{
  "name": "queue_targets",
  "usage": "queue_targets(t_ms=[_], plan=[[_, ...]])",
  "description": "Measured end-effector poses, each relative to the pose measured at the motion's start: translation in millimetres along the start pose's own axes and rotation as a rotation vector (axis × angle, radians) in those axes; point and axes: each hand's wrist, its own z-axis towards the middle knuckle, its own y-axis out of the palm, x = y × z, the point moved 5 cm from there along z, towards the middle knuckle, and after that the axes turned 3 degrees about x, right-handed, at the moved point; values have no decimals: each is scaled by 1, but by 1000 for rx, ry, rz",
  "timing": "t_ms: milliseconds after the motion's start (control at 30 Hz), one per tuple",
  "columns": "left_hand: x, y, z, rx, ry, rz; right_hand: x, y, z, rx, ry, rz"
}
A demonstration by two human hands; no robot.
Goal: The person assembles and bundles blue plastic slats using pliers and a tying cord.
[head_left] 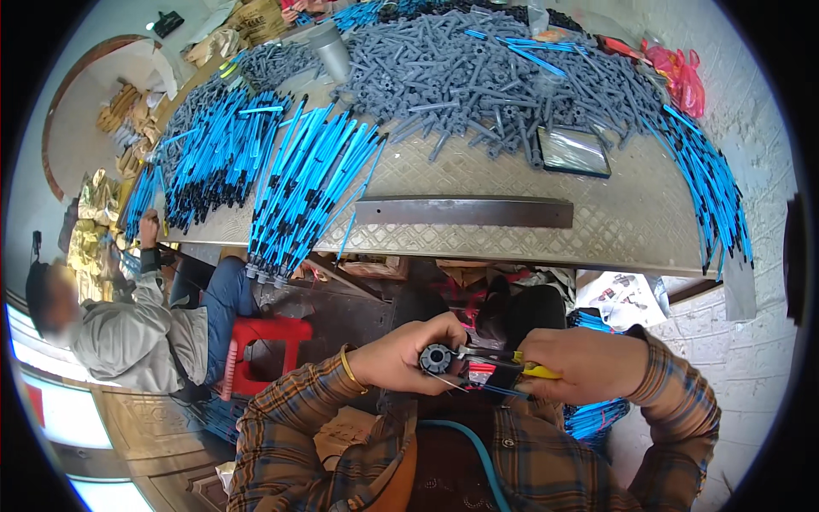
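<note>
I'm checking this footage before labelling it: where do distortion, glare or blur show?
Head view: the table bows along its front edge, and black corners frame the round image; head view: pale glare covers the black-framed panel, and bright patches at lower left look washed out; head view: the co-worker's head is blurred, while the left hand and right hand look fairly sharp.

Bright above the surface (631, 224), shadowed beneath; lower-left panes (72, 418) glare white; fisheye distortion bends straight edges; corners go black.

Left hand (411, 352) and right hand (582, 365) curled
</note>
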Motion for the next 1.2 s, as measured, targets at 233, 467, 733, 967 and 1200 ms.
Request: queue_targets(t_ms=[233, 467, 733, 967, 1200], plan=[[3, -3, -5, 271, 3, 82, 4, 7, 1, 182, 10, -21], [5, 2, -2, 582, 104, 207, 12, 17, 0, 272, 137, 138], [3, 1, 2, 619, -12, 65, -10, -13, -3, 264, 78, -256], [1, 0, 5, 629, -70, -120, -5, -14, 4, 136, 59, -32], [-6, -1, 2, 740, 59, -209, 4, 15, 12, 125, 145, 294]])
